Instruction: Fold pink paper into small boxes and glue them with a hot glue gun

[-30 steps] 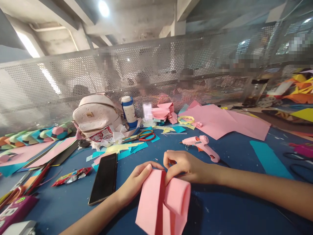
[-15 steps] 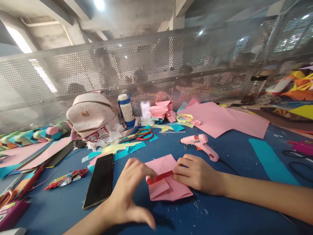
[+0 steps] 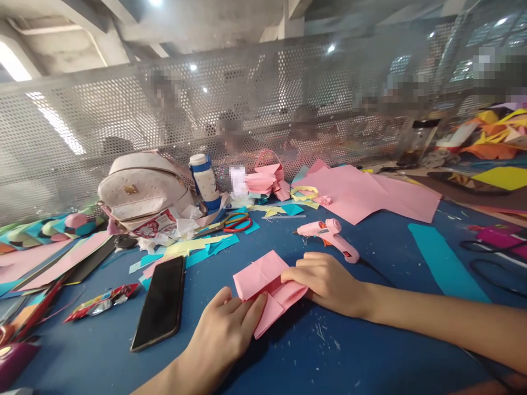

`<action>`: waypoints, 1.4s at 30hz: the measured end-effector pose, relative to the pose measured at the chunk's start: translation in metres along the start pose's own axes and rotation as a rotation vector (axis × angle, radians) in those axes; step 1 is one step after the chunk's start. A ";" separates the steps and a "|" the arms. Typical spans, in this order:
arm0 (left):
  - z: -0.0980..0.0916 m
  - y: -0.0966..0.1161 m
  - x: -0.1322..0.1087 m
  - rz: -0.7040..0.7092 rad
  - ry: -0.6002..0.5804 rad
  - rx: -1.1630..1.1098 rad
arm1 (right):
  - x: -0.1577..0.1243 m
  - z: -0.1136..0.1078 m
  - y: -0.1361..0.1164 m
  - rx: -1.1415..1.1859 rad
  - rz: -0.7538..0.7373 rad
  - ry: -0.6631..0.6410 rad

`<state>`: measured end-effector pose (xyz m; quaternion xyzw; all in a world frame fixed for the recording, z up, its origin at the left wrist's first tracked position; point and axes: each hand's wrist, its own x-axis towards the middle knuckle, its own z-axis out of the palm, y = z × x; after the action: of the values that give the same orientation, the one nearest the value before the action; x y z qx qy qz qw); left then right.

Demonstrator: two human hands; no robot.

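Note:
A folded pink paper piece [image 3: 261, 274] lies tilted over the blue table, with a darker red-pink crease across its middle. My left hand [image 3: 228, 326] is closed on its lower left part, the fingers pressed at the fold. On the right edge of the paper, my right hand [image 3: 329, 282] is closed with its fingers curled round a folded flap. A pink glue gun [image 3: 331, 238] with a dark cord rests just beyond my right hand. Left of my left hand lies a black phone [image 3: 160, 302].
Behind stand a pale backpack [image 3: 144, 189] and a white-blue bottle [image 3: 205, 184]. Red-handled scissors [image 3: 239, 222] lie among paper scraps. Large pink sheets [image 3: 349, 192] and a blue strip [image 3: 447, 263] are to the right. A snack wrapper [image 3: 102, 302] is at left.
My left hand has closed from a wide spread onto the paper. The pink paper has turned, and its lower flaps are folded more narrowly. The view has shifted slightly.

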<state>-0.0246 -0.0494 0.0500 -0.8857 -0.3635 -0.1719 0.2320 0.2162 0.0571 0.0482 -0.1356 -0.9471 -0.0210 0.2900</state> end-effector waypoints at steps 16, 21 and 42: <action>0.004 -0.005 -0.007 -0.069 -0.011 -0.173 | -0.008 0.002 0.003 -0.172 -0.176 -0.037; 0.007 -0.011 -0.006 -0.073 0.028 -0.193 | -0.005 0.002 -0.001 -0.199 -0.152 -0.026; 0.001 -0.006 -0.014 -0.132 0.052 -0.070 | -0.007 0.006 -0.018 -0.331 -0.184 -0.004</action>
<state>-0.0384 -0.0530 0.0442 -0.8627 -0.4085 -0.2225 0.1983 0.2138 0.0386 0.0404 -0.0944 -0.9397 -0.2029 0.2588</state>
